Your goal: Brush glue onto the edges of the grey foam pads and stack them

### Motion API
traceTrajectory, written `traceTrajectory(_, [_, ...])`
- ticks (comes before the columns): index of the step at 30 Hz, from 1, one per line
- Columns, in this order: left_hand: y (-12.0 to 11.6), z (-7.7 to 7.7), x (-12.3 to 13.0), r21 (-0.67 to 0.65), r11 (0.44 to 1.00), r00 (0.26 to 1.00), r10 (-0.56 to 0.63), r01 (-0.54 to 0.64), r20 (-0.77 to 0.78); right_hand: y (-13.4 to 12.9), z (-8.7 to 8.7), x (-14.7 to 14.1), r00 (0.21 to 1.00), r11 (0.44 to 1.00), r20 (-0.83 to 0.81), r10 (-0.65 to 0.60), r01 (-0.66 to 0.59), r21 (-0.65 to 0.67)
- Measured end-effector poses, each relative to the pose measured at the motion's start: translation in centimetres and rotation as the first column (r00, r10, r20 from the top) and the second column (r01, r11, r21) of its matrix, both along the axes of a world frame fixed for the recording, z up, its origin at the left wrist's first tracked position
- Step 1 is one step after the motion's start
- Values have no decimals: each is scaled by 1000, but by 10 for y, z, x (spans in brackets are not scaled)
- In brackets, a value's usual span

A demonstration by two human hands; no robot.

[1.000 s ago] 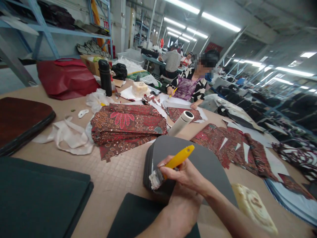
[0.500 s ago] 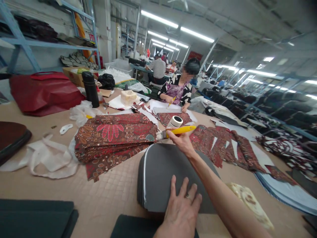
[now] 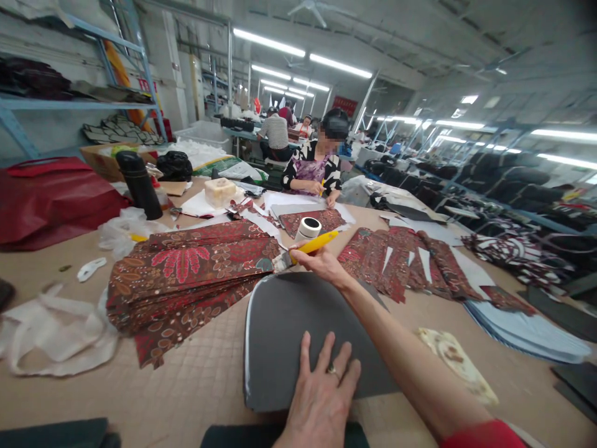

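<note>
Head view: L hand (image 3: 324, 389) spread flat on grey panel (image 3: 280, 336) on worktop (image 3: 196, 392); R hand (image 3: 321, 262) pinches brush (image 3: 318, 242) nr panel's far edge. Prob. best: firm palm, light strokes along white line (image 3: 249, 354), bristles clear of cloth (image 3: 186, 261).

A brown surface (image 3: 200, 373) carries a stack of gray panels (image 3: 275, 339), with fanned patterned pieces (image 3: 196, 264) to its left and patterned cutouts (image 3: 396, 264) to its right. Farther left are a red bag (image 3: 60, 202), a black flask (image 3: 138, 186) and a crumpled cream cloth (image 3: 86, 333); a yellowed slab (image 3: 459, 364) and pale sheets (image 3: 532, 336) lie at the right.
</note>
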State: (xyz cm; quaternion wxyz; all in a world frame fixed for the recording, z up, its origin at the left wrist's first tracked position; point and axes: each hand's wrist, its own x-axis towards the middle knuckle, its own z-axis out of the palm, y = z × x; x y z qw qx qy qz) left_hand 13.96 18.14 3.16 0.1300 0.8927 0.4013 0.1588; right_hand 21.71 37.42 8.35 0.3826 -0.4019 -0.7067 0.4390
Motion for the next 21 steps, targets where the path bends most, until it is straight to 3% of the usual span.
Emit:
traceTrajectory(3, [1,-4,0,25,1000,1000,-4,5,-20,6,-5,2,1000,1000,11,30,-30,-6])
traceTrajectory(6, [1,-6,0,23,1000,999,-8,9,-37,10,-6,23,1000,1000,17,-22,22,0])
traceTrajectory(17, [5,-8,-1,174,985,997,7,7,-79,-7,5,156,937,940,68,-341,340,38])
traceTrajectory(21, [6,-8,-1,294,956,996,17,11,-93,-12,14,146,933,933,33,-358,356,60])
